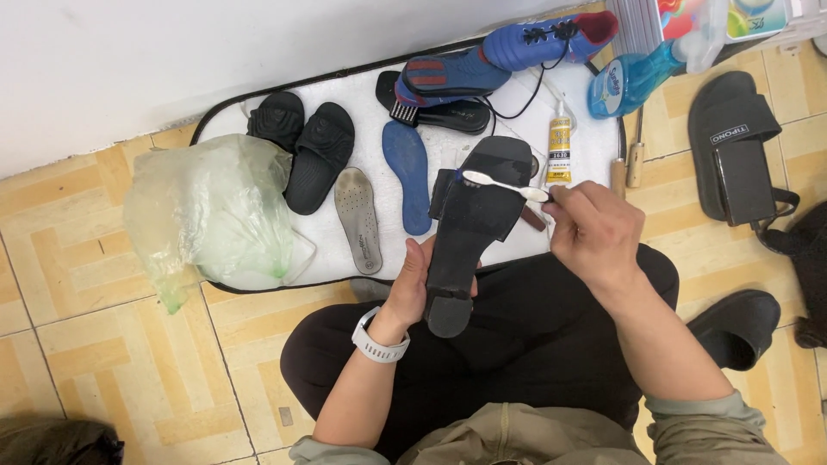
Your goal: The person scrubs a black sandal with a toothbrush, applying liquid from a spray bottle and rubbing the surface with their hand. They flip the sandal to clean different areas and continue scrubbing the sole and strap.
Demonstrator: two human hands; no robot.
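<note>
The left hand (413, 288) is gripping the black sandal (472, 226) sole-up; the right hand (594, 232) is pinching a white toothbrush (504, 184). Bracing the heel firmly and stroking lightly should be keeping the bristles flat on the sole.

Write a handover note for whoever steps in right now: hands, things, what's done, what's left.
Left hand: grips the black shoe near its heel, sole facing up, over the lap.
Right hand: holds a white toothbrush, its head on the front of the sole.
On the white mat: glue tube, blue insole, grey insole, black slippers, blue sports shoe. Spray bottle lies at the mat's edge.
Done: brush on the sole; result not visible.
Left: rest of sole.
</note>
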